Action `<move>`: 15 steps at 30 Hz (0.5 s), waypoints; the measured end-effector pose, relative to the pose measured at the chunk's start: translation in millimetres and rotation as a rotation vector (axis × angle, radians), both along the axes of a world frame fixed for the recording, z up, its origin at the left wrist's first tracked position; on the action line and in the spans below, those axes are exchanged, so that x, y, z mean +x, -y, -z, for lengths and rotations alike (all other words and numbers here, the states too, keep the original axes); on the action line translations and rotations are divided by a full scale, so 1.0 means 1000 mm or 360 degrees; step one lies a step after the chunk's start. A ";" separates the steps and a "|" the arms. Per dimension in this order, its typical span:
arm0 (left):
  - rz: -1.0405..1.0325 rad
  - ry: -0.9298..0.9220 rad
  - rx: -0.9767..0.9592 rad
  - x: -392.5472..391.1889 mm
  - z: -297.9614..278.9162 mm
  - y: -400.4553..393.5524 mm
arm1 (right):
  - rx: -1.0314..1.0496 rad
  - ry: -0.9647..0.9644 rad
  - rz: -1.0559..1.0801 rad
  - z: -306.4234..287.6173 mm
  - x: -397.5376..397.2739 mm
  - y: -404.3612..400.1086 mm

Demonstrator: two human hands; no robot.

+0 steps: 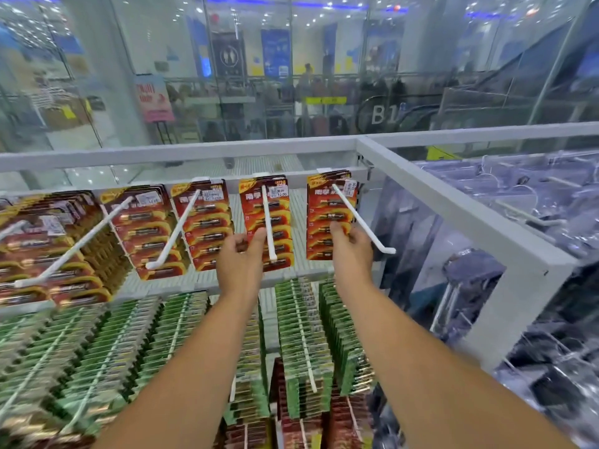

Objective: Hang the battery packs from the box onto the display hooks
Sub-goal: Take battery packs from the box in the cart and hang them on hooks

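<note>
My left hand reaches up to the red battery packs hanging on the second hook from the rack's right edge, thumb laid on the front card, the other fingers hidden behind it, so I seem to pinch it. My right hand grasps the lower part of the red packs on the rightmost hook, thumb on the card's face. Both white hooks jut toward me over the packs. Below, rows of green battery packs fill the lower hooks. The rack's white frame borders the right edge.
</note>
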State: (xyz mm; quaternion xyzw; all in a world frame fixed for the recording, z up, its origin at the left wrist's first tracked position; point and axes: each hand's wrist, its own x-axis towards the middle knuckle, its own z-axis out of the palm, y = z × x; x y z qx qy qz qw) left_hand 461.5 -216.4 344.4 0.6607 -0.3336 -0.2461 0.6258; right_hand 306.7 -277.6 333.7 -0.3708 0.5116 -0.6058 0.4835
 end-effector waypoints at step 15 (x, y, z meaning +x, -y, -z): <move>0.0443 0.0311 0.0330 -0.048 0.018 -0.150 | 0.0103 -0.0283 -0.0464 0.024 -0.037 -0.183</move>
